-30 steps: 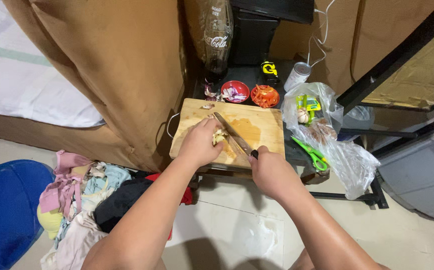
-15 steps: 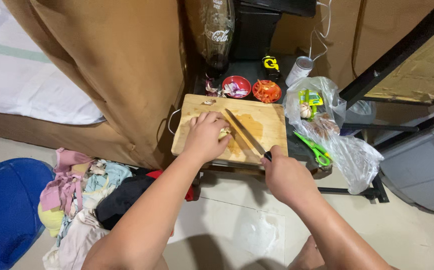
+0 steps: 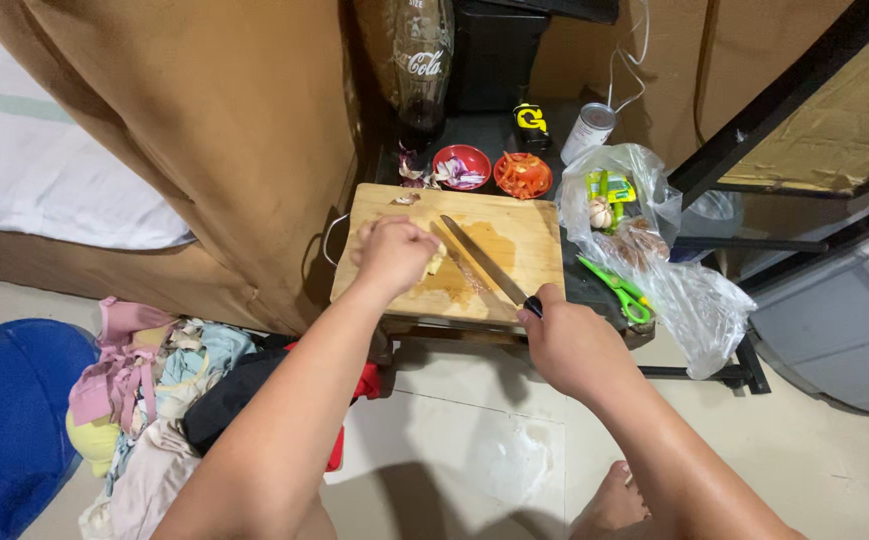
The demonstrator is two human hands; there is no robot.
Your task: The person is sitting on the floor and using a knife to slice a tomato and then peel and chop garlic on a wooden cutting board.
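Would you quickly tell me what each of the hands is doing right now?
Left hand: closed over pale garlic pieces on the cutting board.
Right hand: closed on the knife.

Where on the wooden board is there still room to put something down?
The cutting board is bare at its far right corner, between the knife and the plastic bag. The left side is crowded by the left hand; behind, two red bowls sit close.

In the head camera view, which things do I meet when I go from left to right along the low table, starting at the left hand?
left hand → knife → right hand → green scissors → clear plastic bag
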